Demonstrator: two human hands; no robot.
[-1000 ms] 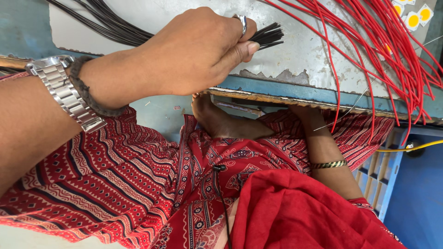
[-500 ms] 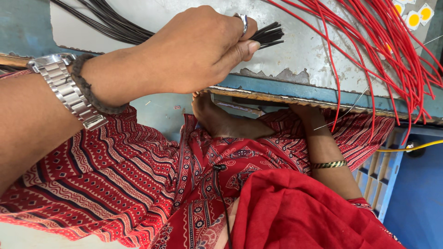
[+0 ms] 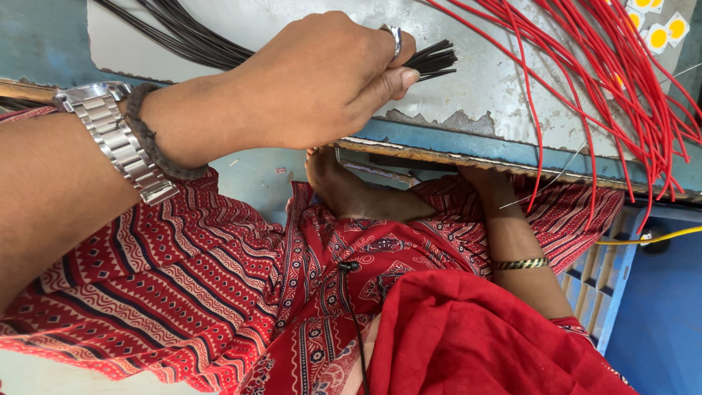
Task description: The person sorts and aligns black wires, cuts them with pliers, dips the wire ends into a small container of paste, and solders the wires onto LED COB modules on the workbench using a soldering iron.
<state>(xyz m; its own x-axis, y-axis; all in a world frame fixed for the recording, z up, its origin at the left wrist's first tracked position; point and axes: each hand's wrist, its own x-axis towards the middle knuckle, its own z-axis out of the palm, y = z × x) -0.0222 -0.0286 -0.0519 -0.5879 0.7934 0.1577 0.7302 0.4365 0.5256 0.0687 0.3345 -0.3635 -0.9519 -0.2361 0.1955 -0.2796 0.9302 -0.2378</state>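
My left hand, with a metal watch and a dark band on the wrist and a ring on one finger, is closed around a bundle of thin black wires. The cut ends stick out past my fingers over the grey worktop, and the rest of the bundle trails off to the upper left. My right hand, a gold and black bangle on its wrist, reaches up to the underside of the table edge. Its fingers are hidden there.
Several long red wires fan across the right of the worktop and hang over its chipped blue edge. Small yellow round parts lie at the top right. A yellow cable runs at the right. My bare foot rests on red patterned cloth.
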